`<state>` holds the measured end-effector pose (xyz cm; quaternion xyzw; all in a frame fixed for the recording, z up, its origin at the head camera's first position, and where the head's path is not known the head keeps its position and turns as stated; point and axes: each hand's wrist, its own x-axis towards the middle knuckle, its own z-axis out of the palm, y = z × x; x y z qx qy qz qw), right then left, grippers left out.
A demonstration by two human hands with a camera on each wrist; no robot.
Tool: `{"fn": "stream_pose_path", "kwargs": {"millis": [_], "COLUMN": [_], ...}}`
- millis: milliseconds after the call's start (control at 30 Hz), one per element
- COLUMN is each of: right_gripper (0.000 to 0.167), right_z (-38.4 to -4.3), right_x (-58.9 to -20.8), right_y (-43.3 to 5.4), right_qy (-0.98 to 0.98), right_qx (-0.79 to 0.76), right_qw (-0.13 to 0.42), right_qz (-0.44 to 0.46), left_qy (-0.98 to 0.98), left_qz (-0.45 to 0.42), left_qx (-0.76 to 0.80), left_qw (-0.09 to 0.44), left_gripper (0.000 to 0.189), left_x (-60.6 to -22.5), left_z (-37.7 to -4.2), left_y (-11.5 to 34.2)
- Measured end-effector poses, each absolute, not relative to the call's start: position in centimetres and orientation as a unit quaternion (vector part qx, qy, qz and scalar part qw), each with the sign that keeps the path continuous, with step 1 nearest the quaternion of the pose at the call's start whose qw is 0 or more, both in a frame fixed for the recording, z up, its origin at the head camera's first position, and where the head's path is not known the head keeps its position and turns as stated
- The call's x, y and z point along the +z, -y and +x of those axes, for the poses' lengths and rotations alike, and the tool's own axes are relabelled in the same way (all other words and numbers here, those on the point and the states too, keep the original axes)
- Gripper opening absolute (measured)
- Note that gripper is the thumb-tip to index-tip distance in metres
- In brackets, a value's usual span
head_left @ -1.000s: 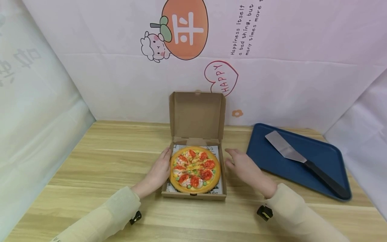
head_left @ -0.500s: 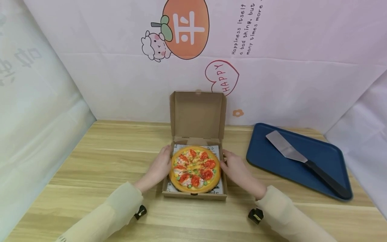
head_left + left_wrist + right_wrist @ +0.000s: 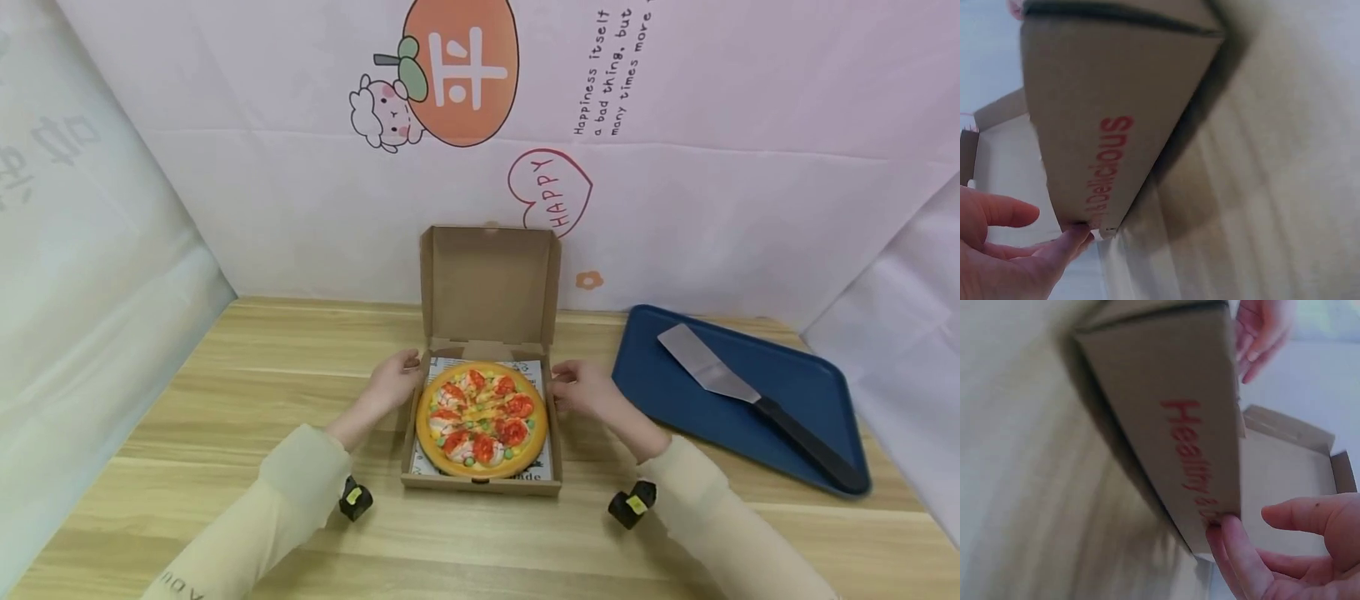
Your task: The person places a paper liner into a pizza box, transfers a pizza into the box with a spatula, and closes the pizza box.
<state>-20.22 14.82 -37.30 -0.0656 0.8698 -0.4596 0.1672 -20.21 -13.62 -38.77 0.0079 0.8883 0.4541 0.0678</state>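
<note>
A brown cardboard pizza box [image 3: 525, 488] stands with its lid [image 3: 491, 287] raised at the back. In it, on printed paper, lies a round pizza [image 3: 480, 421] topped with red and white pieces. My left hand [image 3: 395, 379] is at the box's back left corner. In the left wrist view, the fingertips [image 3: 1075, 234] touch the side wall and the thumb is held apart. My right hand [image 3: 588, 392] is at the opposite side, near the back corner. Its fingertips [image 3: 1232, 528] rest on the red-lettered wall, with the thumb off the cardboard.
To the right lies a blue tray [image 3: 652, 367], bearing a spatula [image 3: 720, 375] with a metal blade and black handle. A white printed cloth [image 3: 300, 208] hangs behind the wooden table [image 3: 300, 358]. More cloth encloses both sides.
My right hand has come leftward to the box's side. My left hand has slid back along its side to the rear corner. The pizza sits slightly further left in the box.
</note>
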Motion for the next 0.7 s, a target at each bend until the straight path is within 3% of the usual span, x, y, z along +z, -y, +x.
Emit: {"fn": "stream_pose_path", "kwargs": {"millis": [100, 300, 400, 567, 633, 700], "right_gripper": [0.051, 0.051, 0.05, 0.055, 0.059, 0.06], "right_z": [-22.8, -31.5, -33.0, -29.3, -27.6, -27.1], "right_x": [-39.2, -48.3, -48.9, -41.5, -38.3, -37.0], "right_y": [-16.1, -19.9, -20.2, -17.4, -16.0, -15.5], "right_qy": [-0.833, -0.79, -0.805, -0.873, -0.899, -0.906], "right_qx": [-0.515, -0.578, -0.565, -0.467, -0.411, -0.394], "right_qw": [0.191, 0.189, 0.163, 0.138, 0.153, 0.154], "right_qz": [-0.068, -0.085, -0.077, -0.03, -0.006, -0.009], "left_qy": [-0.882, -0.856, -0.846, -0.847, -0.849, -0.849], "left_qz": [0.003, -0.013, -0.015, 0.004, 0.011, 0.011], "left_qx": [0.464, 0.506, 0.52, 0.52, 0.516, 0.516], "left_qw": [0.08, 0.105, 0.118, 0.111, 0.111, 0.114], "left_gripper": [0.05, 0.053, 0.052, 0.049, 0.05, 0.051], "left_x": [-38.5, -38.3, -38.3, -38.4, -38.4, -38.4], "left_z": [-20.9, -22.4, -23.2, -24.6, -25.1, -25.4], "left_y": [13.9, 14.4, 14.7, 15.1, 15.2, 15.2]}}
